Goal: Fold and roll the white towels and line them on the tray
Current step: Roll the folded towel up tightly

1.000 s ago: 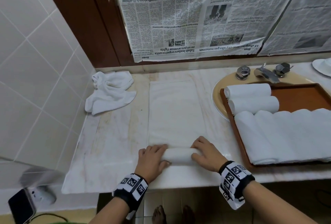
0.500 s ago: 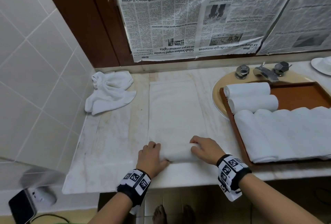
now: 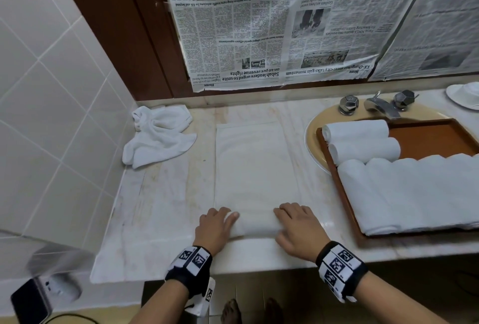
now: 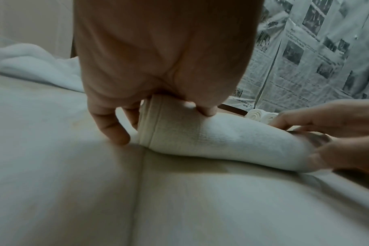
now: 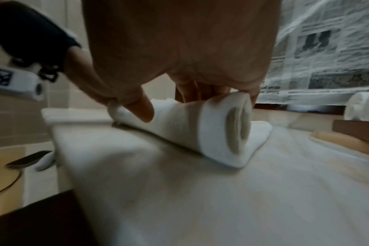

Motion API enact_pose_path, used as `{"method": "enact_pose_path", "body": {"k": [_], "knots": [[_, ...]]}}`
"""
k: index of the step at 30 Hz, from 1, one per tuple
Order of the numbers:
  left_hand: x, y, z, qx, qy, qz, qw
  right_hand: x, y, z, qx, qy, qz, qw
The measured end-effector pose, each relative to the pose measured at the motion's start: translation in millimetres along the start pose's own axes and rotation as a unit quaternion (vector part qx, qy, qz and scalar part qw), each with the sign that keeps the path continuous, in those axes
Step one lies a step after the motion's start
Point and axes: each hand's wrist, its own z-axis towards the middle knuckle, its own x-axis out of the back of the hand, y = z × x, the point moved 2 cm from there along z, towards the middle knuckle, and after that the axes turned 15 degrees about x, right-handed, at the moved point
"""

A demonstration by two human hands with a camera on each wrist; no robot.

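A folded white towel point(image 3: 252, 168) lies lengthwise on the marble counter, its near end wound into a roll point(image 3: 255, 226) point(image 4: 211, 139) point(image 5: 200, 129). My left hand point(image 3: 216, 225) point(image 4: 158, 69) grips the roll's left end, fingers curled over it and thumb on its near side. At the other end my right hand point(image 3: 295, 227) point(image 5: 179, 55) holds the roll the same way. To the right, a brown wooden tray point(image 3: 435, 139) carries two rolled towels point(image 3: 360, 139) at its far left and a row of larger rolls point(image 3: 414, 191) in front.
A crumpled white towel point(image 3: 159, 135) lies at the counter's back left, against the tiled wall. The tray sits over a sink with a faucet point(image 3: 381, 106). Newspaper point(image 3: 285, 25) covers the wall behind. A phone point(image 3: 29, 303) lies low at the left.
Both hands have rolled the towel's near end forward, away from the counter's front edge, and the roll has grown a little thicker. The flat part is shorter.
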Motion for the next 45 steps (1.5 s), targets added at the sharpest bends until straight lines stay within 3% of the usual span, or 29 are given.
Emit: {"method": "enact_pose_path", "body": {"k": [2,4,7,9,15,17,19,23,27,29,33,37,39,41,43,45], "knots": [[1.5,3.8,-2.2,0.017,0.020,0.019,0.999,-4.3,-4.2,-2.4,-0.010,-0.030,-0.023,0.999],[3.2,9.8,-9.3,0.008,0.097,0.045,0.994,-8.1,-4.8,0.6,-0.034,-0.056,-0.033,0.997],[-2.9,16.7,-20.2,-0.112,0.228,0.054,0.966,-6.0,3.3,14.8,-0.067,-0.105,0.006,0.992],[-11.7,17.8,-25.8,-0.169,0.238,0.070,0.954,-1.4,12.2,20.8,-0.089,-0.134,0.061,0.985],[-17.0,-0.5,-19.9,-0.202,0.160,0.113,0.960,16.9,24.8,25.9,-0.114,-0.203,0.220,0.947],[-11.4,-2.3,-13.9,-0.208,0.125,0.114,0.963,15.8,21.7,19.5,-0.087,-0.174,0.186,0.963],[-6.9,-1.9,-10.1,-0.211,0.108,0.134,0.962,9.5,11.0,10.5,-0.055,-0.130,0.082,0.987],[0.9,-1.4,-8.5,-0.168,0.049,0.132,0.976,-8.3,-12.2,-7.8,-0.019,-0.059,-0.004,0.998],[1.7,-0.8,-7.9,-0.128,-0.016,0.105,0.986,-11.1,-9.3,-6.3,-0.013,-0.084,-0.036,0.996],[0.7,0.4,-10.9,-0.125,0.010,0.136,0.983,-6.1,-7.6,3.4,-0.022,-0.118,-0.034,0.992],[-11.1,0.9,-22.9,-0.214,0.167,0.145,0.951,4.8,8.5,26.7,-0.049,-0.199,0.046,0.978],[-17.6,0.0,-25.1,-0.245,0.186,0.088,0.947,11.9,21.2,33.3,-0.068,-0.256,0.116,0.957],[-9.9,0.3,-16.6,-0.234,0.155,0.081,0.956,12.0,23.3,29.2,-0.062,-0.224,0.144,0.962],[-1.2,5.8,-7.0,-0.204,0.096,0.095,0.970,10.6,23.7,20.9,-0.030,-0.125,0.128,0.983],[6.8,12.6,2.1,-0.176,0.050,0.102,0.978,6.5,19.5,15.0,0.027,-0.038,0.036,0.998],[12.0,16.5,10.0,-0.150,-0.006,0.096,0.984,-0.2,12.6,14.0,0.042,-0.002,-0.033,0.999]]}}
